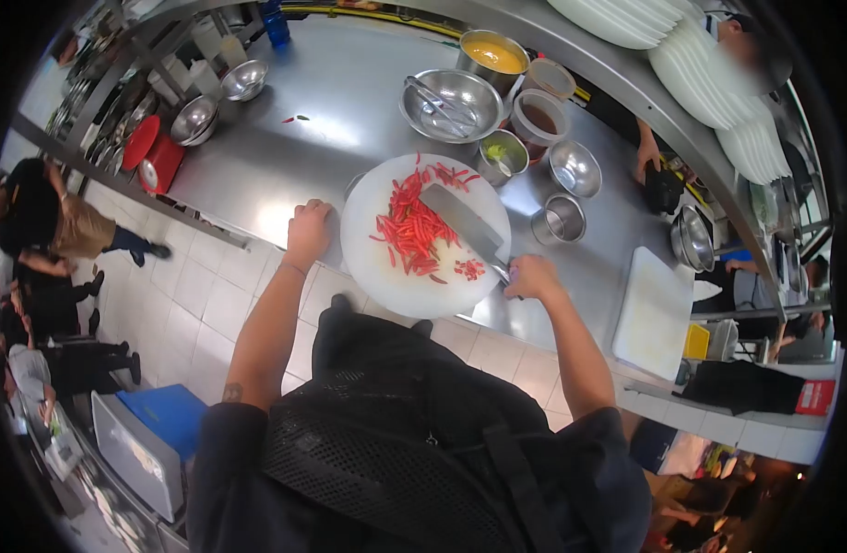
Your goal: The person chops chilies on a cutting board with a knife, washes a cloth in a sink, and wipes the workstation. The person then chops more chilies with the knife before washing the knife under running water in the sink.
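Large stainless-steel table (349, 83) in a busy kitchen, seen from above. At the front edge, partly overhanging, a round white cutting board (377, 281) crowded with red chili. Farther right, a rectangular white board (654, 313), with no chili on it. Beyond the round board, a wide metal bowl (483, 101) with a whisk inside, and just behind that, a pot (497, 85) of yellow liquid.

Across the middle of the round board, a loose heap of long red chili pieces (412, 221); cannot tell from here whether whole or slit into strips. Over the right side of the heap, a broad-bladed knife (465, 221), slanting down to its handle at the lower right edge. Around that handle, a closed right hand (534, 276). Beside the board at the left, on the table's edge, the left hand (310, 229), with nothing visible in its grasp; cannot tell how far curled.

Near the knife handle, 1 small patch of finely chopped chili (469, 269). By that, apparently only a small share cut fine, with most left in long pieces. Far back on the table, 2 stray bits, 1 red (288, 121) and 1 green (302, 117).
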Motion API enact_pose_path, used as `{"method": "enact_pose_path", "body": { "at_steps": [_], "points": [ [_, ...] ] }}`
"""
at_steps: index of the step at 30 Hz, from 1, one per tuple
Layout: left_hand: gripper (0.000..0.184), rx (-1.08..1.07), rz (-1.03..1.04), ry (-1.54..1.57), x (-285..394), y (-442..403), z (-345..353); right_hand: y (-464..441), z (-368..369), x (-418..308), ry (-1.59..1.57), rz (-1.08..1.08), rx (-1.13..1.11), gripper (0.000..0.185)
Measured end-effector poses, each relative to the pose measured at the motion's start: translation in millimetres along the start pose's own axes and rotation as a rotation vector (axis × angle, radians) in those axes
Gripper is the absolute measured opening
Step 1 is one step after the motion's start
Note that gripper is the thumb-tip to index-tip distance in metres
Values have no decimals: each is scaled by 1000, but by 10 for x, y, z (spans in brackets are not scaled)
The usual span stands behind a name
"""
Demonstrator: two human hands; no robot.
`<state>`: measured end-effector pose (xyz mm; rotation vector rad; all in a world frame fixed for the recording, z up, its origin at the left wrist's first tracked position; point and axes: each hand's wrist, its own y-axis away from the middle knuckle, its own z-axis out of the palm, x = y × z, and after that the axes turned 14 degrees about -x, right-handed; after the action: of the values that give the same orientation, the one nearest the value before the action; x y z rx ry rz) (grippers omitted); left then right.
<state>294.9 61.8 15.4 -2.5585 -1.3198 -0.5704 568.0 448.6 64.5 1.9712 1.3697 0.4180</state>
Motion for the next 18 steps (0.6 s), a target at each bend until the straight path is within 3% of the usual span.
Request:
{"method": "enact_pose_path", "body": {
  "at_steps": [2,4,5,7,8,10,11,13,15,17,18],
  "points": [
    [28,-182,-27,-132,-140,-119,40,-12,-66,-26,-3,4,-11,42],
    [21,-159,51,-117,-279,-126,119,26,13,2,-93,-29,69,48],
    [17,-62,57,41,-301,-136,127,78,78,25,-122,-7,58,48],
    [11,25,143,379,-286,-338,221,127,26,-39,-441,110,331,50],
    [10,52,196,560,-114,-392,354,120,-13,-96,-433,114,327,50],
    [16,-175,231,678,201,-508,341,91,149,-246,-985,150,575,41],
    [16,-165,220,698,279,-562,214,100,144,-389,-1138,174,675,38],
    [21,-368,290,530,344,-692,1,131,217,-604,-1427,210,811,35],
    [24,-314,206,361,-1,-1104,-127,150,298,-746,-1578,228,853,35],
    [26,-67,204,344,-573,-1709,-274,178,523,-881,-1984,196,1013,44],
    [34,51,250,146,-897,-2012,-371,256,605,-940,-1999,229,1037,44]
  ]
}}
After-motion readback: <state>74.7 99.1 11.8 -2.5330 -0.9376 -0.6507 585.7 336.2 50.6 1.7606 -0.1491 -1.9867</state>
